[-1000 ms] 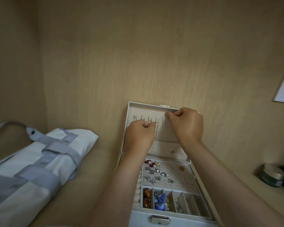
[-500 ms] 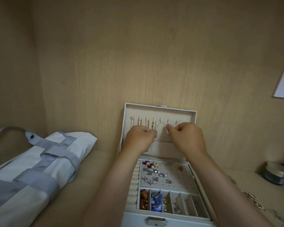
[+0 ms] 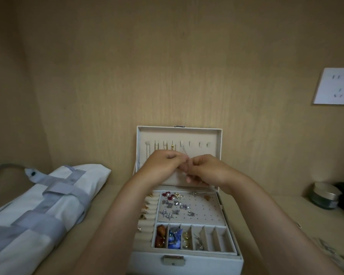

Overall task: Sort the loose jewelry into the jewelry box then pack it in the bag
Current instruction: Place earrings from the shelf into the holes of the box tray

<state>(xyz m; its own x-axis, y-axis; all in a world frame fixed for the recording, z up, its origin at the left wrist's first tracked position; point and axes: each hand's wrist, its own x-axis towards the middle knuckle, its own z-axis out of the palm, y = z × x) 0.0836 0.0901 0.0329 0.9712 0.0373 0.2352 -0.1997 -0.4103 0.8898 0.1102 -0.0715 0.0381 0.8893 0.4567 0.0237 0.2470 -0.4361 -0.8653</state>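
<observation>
Wood-panelled alcove, pale tabletop [image 3: 107,195]. Left grip [image 3: 163,163] and right grip [image 3: 205,169] met in front of the raised lid [image 3: 179,132], fingers curled, both pinching a fine silver chain [image 3: 184,154] that appeared to run up to a lid hook. Other chains hung on the hooks alongside. Jewelry box [image 3: 147,261] sat open beneath the wrists, with studs, beads and rings in their compartments. Judged mostly sorted. Loose pieces [image 3: 330,251] lay far right. Bag [image 3: 48,195] lay at left, not yet packed.
</observation>
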